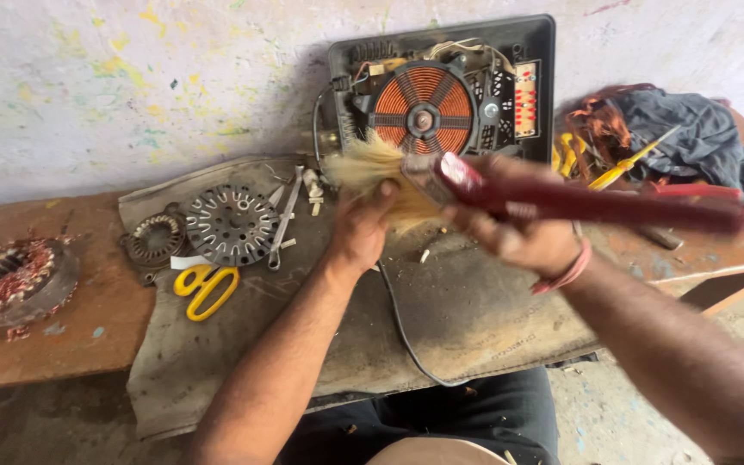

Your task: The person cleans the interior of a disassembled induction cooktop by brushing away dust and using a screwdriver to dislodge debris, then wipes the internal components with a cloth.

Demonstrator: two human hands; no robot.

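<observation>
Clenched grip of the right hand around the dark red handle of a paintbrush, centre right of the frame, with the left hand pinching and fanning the pale bristles at centre. Probably light and stiff along the handle, soft and springy at the tuft, so best held mid-handle as now; long axis near horizontal, bristles pointing left, butt toward the right edge. Just beyond, an opened induction cooker propped at upper centre; yellow scissors lying on the desk lower left.
</observation>
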